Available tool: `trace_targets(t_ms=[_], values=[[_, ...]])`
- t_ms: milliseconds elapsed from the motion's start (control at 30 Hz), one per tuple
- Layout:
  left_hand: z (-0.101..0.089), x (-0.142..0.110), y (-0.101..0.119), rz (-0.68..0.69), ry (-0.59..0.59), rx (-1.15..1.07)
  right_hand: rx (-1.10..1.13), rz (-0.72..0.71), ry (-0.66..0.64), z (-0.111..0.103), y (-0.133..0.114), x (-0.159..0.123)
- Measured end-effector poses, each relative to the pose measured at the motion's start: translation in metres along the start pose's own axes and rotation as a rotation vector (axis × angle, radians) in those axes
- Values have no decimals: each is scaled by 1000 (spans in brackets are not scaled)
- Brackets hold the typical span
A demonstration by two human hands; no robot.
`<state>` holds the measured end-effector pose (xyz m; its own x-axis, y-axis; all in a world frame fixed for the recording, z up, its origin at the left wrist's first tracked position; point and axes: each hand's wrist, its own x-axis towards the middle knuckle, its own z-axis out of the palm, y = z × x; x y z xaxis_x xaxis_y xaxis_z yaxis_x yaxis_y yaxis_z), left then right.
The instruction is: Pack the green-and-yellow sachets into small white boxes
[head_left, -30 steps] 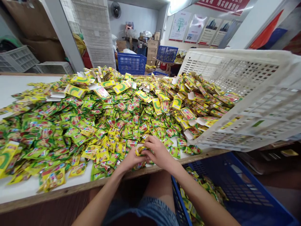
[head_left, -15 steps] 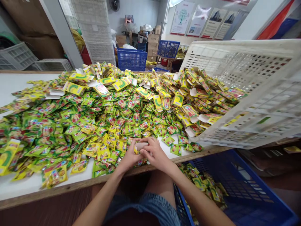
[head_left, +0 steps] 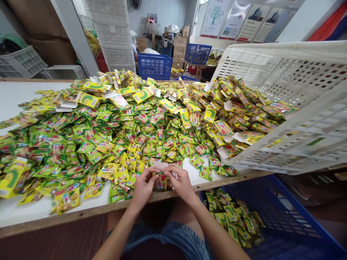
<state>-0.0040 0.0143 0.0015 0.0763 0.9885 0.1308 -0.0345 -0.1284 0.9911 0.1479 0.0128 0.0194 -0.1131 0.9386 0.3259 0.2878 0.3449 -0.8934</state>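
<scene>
Between my two hands, at the table's front edge, is a small printed carton [head_left: 160, 183] with its white flap standing up at the top. My left hand [head_left: 143, 187] pinches its left side with thumb and fingers. On the other side, my right hand [head_left: 179, 181] grips it, the thumb near the top edge. Whether anything is inside the carton cannot be seen. Just beyond the hands spreads a heap of green sachets [head_left: 151, 131], with some yellow sachets [head_left: 121, 173] close to my left hand. Several yellow cartons [head_left: 142, 95] with open flaps lie on top.
A white plastic crate [head_left: 287, 137] lies tipped at the right, cartons spilling from it onto the white table [head_left: 16, 213]. Below the table edge on the right stands a blue crate [head_left: 292, 216] holding filled-looking cartons. Stacked white crates [head_left: 114, 36] rise behind the table.
Both hands have turned the carton so its printed face shows, and their thumbs now meet near its top edge. The view has shifted slightly.
</scene>
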Motion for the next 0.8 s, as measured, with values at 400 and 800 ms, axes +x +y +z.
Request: trace_targets(t_ms=[400, 800], values=[[-5, -10, 10, 103, 23, 34, -66, -87, -28, 2, -9, -1], [-7, -7, -1, 129, 56, 81, 11, 27, 21, 10, -4, -7]])
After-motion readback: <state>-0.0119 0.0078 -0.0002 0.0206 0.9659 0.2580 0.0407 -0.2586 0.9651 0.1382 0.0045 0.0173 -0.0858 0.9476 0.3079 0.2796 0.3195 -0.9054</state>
